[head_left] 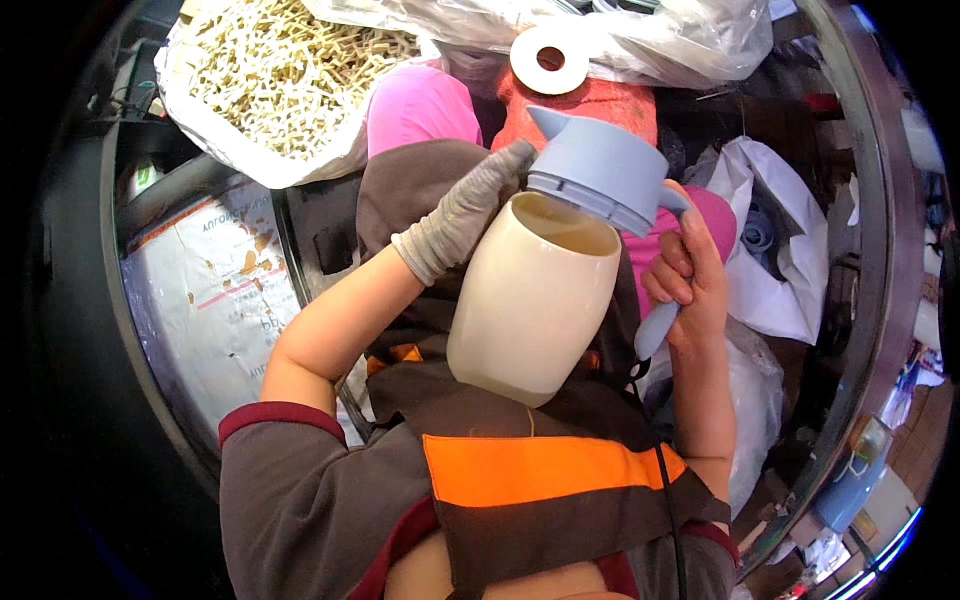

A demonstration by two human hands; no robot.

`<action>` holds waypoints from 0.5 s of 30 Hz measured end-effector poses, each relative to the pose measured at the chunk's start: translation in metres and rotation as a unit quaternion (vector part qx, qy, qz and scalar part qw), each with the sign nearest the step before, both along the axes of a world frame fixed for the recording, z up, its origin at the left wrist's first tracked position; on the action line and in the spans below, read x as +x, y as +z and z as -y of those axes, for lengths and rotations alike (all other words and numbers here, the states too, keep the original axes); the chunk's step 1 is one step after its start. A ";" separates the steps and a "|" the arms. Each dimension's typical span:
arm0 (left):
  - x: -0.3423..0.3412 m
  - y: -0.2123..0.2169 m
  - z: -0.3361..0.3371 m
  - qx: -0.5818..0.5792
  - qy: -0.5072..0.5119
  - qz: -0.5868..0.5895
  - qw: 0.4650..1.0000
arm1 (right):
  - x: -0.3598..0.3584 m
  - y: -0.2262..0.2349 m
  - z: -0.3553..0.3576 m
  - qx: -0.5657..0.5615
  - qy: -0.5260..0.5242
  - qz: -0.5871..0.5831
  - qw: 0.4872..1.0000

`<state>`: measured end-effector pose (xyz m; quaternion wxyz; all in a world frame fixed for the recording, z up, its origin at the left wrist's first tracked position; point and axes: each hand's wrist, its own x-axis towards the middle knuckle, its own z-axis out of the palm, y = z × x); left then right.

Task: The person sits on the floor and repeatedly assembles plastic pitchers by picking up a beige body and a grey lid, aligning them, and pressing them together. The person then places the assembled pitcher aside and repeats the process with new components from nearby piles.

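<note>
A cream, barrel-shaped jug body (532, 300) leans in my lap, its open mouth up. My left hand (470, 215), in a grey knit glove, grips its upper left side, with the fingers partly hidden behind it. Just over the mouth, a blue-grey spouted jug top (600, 165) is tilted, spout to the upper left. It sits apart from the rim on the right side; whether it touches on the left I cannot tell. My bare right hand (688, 265) is wrapped round its blue-grey handle (657, 328).
Ahead on the left stands a white sack (290, 80) full of small cream pieces. A red bag (625, 105) carries a white ring (550, 58). Clear plastic bags (680, 45) lie beyond. To the right, a white bag (775, 230) holds grey parts. Dark metal framing (860, 330) borders the right.
</note>
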<state>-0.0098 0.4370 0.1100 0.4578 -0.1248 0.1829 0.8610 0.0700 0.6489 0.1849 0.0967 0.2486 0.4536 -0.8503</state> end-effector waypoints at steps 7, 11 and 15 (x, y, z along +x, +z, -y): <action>-0.001 -0.005 -0.001 -0.043 0.023 -0.044 0.998 | -0.007 -0.018 0.003 0.067 0.020 -0.010 0.998; 0.005 -0.007 0.007 -0.052 0.029 -0.079 0.995 | -0.007 -0.025 0.008 0.144 0.043 -0.029 0.988; 0.005 0.011 0.017 -0.120 -0.082 -0.234 0.961 | -0.006 -0.042 0.009 0.199 0.046 -0.068 0.977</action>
